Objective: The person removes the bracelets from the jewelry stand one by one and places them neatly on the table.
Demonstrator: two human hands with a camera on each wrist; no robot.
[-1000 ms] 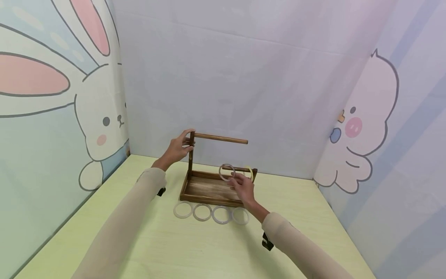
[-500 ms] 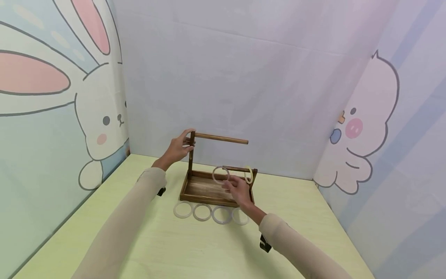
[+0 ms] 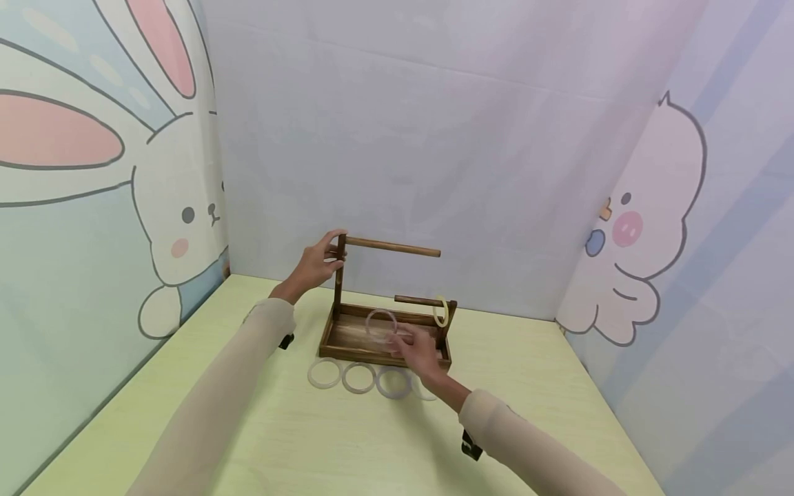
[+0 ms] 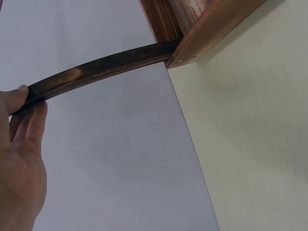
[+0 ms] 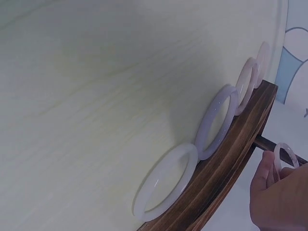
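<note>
My left hand (image 3: 315,266) grips the top of the tall post (image 4: 101,68) of a dark wooden bangle stand, thumb on one side and fingers on the other. My right hand (image 3: 419,353) pinches a pale translucent bangle (image 3: 368,322) between thumb and fingers, upright over the stand's tray (image 3: 356,355). In the right wrist view, that bangle (image 5: 283,146) shows beside the fingertips. A yellow bangle (image 3: 446,312) hangs on the lower rod (image 3: 414,300), near its post. The upper rod (image 3: 393,246) carries nothing.
Several bangles lie in a row along the tray's front edge, among them a lilac one (image 5: 206,122) and a white one (image 5: 147,185). Both rods point sideways from their posts with free ends. A pale curtain (image 3: 397,158) hangs behind the stand.
My right hand has moved left and down with the bangle, from in front of the lower rod to over the tray. The yellow bangle now shows fully. My left hand stays on the post.
</note>
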